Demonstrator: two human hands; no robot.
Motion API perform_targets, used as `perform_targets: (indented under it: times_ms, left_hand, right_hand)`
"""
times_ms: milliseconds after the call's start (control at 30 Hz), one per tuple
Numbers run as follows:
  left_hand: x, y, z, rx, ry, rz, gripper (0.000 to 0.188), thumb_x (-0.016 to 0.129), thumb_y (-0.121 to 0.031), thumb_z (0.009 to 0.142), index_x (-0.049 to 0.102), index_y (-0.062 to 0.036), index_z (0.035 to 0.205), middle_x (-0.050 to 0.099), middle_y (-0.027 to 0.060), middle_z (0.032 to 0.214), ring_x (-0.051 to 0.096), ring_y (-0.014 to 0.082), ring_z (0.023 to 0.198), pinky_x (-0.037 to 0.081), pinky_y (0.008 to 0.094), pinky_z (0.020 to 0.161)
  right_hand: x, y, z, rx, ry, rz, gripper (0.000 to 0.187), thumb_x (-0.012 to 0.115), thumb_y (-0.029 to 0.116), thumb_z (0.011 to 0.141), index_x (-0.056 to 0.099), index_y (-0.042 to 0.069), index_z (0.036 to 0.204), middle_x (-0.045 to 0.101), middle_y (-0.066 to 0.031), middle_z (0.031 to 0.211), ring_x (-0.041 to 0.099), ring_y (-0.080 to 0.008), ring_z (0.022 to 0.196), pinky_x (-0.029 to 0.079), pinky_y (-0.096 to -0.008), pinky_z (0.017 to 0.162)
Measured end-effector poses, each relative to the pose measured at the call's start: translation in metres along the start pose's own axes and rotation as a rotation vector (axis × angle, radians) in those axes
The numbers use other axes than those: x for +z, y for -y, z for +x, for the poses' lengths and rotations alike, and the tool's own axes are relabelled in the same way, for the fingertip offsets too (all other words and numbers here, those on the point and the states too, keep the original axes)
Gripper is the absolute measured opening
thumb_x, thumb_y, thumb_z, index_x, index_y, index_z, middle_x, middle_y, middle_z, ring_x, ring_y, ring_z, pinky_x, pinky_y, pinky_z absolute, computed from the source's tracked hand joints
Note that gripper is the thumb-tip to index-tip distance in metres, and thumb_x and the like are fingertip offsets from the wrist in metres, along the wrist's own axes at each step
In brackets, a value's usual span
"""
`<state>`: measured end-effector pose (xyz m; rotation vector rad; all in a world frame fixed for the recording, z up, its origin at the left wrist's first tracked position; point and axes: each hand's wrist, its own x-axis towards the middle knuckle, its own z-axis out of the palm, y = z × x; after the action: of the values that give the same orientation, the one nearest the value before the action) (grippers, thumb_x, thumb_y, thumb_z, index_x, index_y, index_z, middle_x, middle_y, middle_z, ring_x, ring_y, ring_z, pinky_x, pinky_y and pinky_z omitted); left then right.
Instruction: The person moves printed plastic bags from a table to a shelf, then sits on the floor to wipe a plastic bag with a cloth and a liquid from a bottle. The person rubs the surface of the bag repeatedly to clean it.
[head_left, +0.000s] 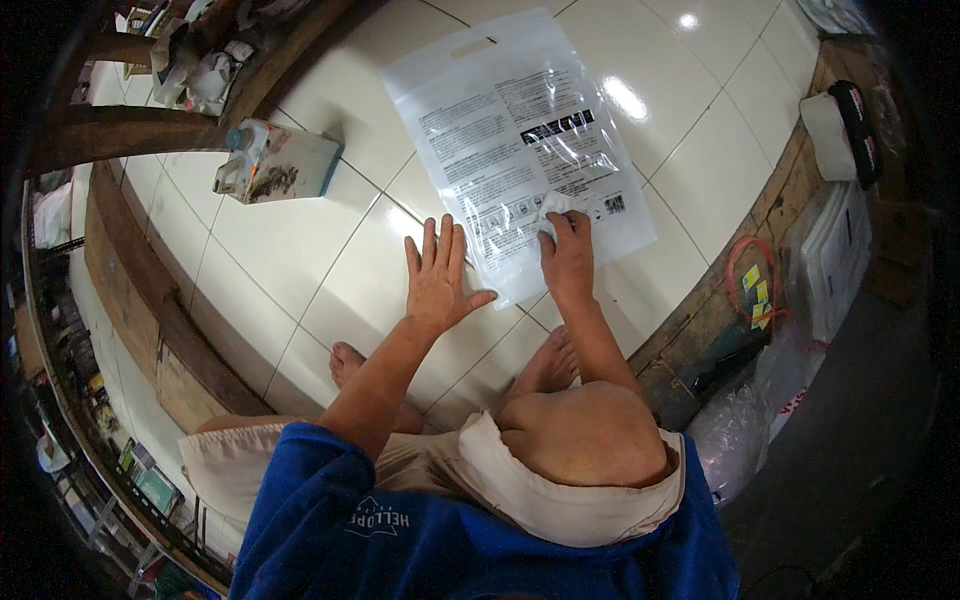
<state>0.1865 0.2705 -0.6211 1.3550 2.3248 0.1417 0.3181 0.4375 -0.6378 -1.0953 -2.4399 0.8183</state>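
Note:
A clear plastic bag (460, 130) with black print and a die-cut handle slot lies flat on the tiled floor in front of me. My right hand (570, 255) pinches a crumpled white wad (558, 205), tissue or cloth, and presses it on the bag's lower part. My left hand (437, 275) is spread flat at the bag's near left edge, fingers stretched out and holding nothing. Part of the wad is hidden under my right fingers.
A dirty plastic jerrycan (300, 165) with a blue-green cap stands left of the bag, beside a wooden frame (130, 135). At right, a wooden edge (690, 310) bears a red loop (735, 270) with yellow tags and plastic-wrapped white panels (835, 260). My bare feet (548, 362) are near the bag.

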Motion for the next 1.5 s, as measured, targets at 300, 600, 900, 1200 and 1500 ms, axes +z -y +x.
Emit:
perform_targets:
  times_ms: [300,600,900,1200,1500]
  left_hand:
    - [-0.003,-0.004,0.004,-0.039,0.067,0.054,0.117,0.077,-0.060,0.067,0.023,0.0047,0.148,0.017,0.0207,0.157,0.010,0.0400,0.146,0.011,0.0631,0.114]
    - [-0.009,-0.004,-0.001,-0.081,0.118,0.045,0.117,0.076,-0.061,0.068,0.020,0.0030,0.149,0.014,0.0183,0.159,0.006,0.0378,0.148,0.009,0.0606,0.116]
    - [-0.009,-0.010,0.006,0.014,0.041,0.063,0.119,0.073,-0.066,0.068,0.023,0.0072,0.147,0.018,0.0223,0.157,0.012,0.0419,0.146,0.016,0.0633,0.112]
    - [-0.005,0.003,0.000,-0.023,0.064,0.146,0.120,0.076,-0.064,0.064,0.025,0.0055,0.147,0.017,0.0207,0.157,0.014,0.0417,0.145,0.019,0.0635,0.112]
    - [-0.016,-0.004,-0.003,-0.064,0.073,0.085,0.124,0.077,-0.065,0.062,0.021,0.0062,0.148,0.018,0.0215,0.157,0.012,0.0418,0.146,0.018,0.0639,0.112]
  right_hand:
    - [0.045,0.003,-0.037,-0.285,0.287,0.123,0.011,0.052,0.003,0.085,0.056,-0.002,0.094,0.057,-0.0208,0.102,0.055,-0.0392,0.097,0.048,-0.0475,0.084]
    - [-0.020,-0.082,0.048,0.205,0.161,0.245,0.024,0.048,0.009,0.093,0.058,-0.003,0.111,0.060,-0.0217,0.106,0.058,-0.0324,0.100,0.044,-0.0441,0.093]
    - [0.064,-0.069,0.001,-0.206,0.015,-0.038,0.027,0.046,0.011,0.093,0.057,-0.004,0.111,0.058,-0.0255,0.113,0.054,-0.0412,0.110,0.042,-0.0462,0.099]
    - [0.081,0.018,-0.026,-0.243,0.500,-0.045,0.026,0.051,0.005,0.086,0.059,-0.001,0.110,0.058,-0.0220,0.114,0.056,-0.0375,0.107,0.045,-0.0461,0.095]
    - [-0.001,-0.075,0.084,-0.115,0.140,0.117,0.014,0.052,0.009,0.090,0.062,0.001,0.094,0.058,-0.0208,0.097,0.057,-0.0368,0.091,0.045,-0.0486,0.085]
